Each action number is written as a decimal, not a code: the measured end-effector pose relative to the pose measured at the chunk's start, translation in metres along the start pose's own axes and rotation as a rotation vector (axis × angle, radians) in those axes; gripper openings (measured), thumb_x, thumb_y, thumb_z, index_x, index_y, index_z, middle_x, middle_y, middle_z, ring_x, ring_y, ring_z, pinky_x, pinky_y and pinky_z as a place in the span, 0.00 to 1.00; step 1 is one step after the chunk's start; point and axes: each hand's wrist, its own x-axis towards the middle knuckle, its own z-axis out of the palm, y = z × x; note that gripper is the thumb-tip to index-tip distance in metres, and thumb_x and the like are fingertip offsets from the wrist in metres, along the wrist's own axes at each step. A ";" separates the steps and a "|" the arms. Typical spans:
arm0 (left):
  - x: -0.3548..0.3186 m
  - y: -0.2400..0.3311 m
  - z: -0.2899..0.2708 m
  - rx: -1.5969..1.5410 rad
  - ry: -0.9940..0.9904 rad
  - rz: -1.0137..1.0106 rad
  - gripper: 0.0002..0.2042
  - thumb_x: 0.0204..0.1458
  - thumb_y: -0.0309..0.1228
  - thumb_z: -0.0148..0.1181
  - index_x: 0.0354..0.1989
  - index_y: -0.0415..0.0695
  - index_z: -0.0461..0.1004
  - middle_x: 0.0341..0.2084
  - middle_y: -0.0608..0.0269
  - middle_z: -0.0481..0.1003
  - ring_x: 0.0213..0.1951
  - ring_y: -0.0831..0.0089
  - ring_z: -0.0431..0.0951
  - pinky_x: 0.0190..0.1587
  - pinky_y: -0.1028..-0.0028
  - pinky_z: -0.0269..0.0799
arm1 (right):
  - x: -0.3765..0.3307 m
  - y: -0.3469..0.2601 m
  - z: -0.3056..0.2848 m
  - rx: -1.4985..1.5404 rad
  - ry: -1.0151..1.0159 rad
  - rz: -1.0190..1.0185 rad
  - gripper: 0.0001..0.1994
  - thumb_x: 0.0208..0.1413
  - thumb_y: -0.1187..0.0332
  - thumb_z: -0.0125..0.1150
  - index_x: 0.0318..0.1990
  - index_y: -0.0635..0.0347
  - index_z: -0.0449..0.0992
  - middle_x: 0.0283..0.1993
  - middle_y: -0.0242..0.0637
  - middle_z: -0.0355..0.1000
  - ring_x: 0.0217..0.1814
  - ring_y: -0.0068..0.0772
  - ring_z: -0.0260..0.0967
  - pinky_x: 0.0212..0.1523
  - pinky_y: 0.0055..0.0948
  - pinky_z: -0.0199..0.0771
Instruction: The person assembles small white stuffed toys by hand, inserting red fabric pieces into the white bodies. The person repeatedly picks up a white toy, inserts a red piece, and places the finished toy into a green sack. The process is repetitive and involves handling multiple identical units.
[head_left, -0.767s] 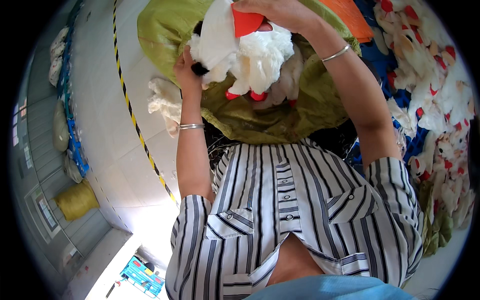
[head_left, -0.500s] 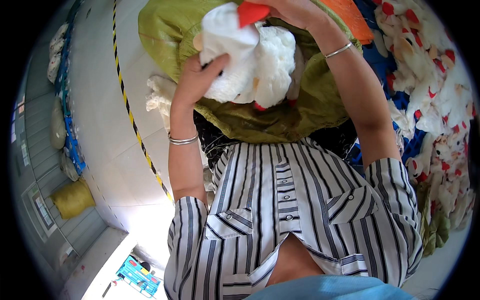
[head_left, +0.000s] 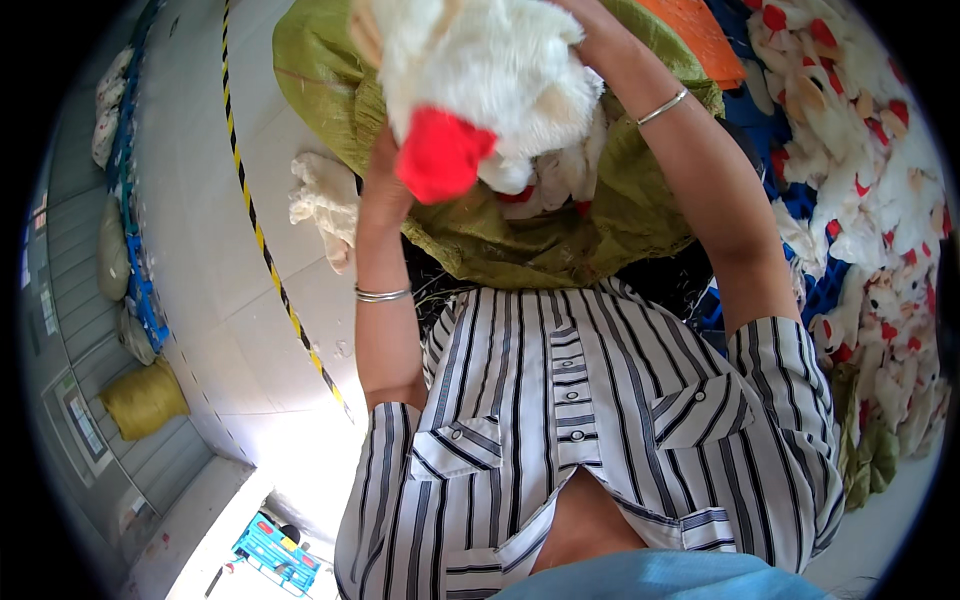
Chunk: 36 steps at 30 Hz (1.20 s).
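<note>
Raised over an olive-green sack (head_left: 620, 220) is a limp white plush toy skin (head_left: 490, 80), its fur side showing and a red fabric part (head_left: 440, 155) hanging toward me. My left hand (head_left: 385, 185) grips it at the left, beside the red part, with the fingers mostly hidden behind the cloth. At the far right side of the plush, my right hand (head_left: 595, 35) is closed on its edge; those fingertips are hidden too. More white plush pieces (head_left: 565, 175) with red bits lie in the sack's mouth underneath.
A large heap of white and red plush pieces (head_left: 880, 220) lies at the right on blue plastic crates (head_left: 825, 290). An orange sack (head_left: 700, 40) is behind. Off-white plush (head_left: 325, 205) lies left of the sack, near yellow-black floor tape (head_left: 262, 240). A blue cart (head_left: 275, 550) stands at lower left.
The plush skin has turned and come closer, so its fur faces me. Its red part has swung from the upper right to the lower left. My left hand has shifted slightly.
</note>
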 end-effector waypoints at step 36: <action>0.043 0.047 0.090 0.129 0.184 0.260 0.07 0.51 0.26 0.65 0.35 0.40 0.73 0.26 0.75 0.71 0.28 0.87 0.66 0.32 0.83 0.64 | 0.056 -0.062 -0.039 0.331 -0.205 0.598 0.08 0.49 0.77 0.54 0.37 0.67 0.76 0.30 0.37 0.75 0.34 0.23 0.70 0.38 0.26 0.71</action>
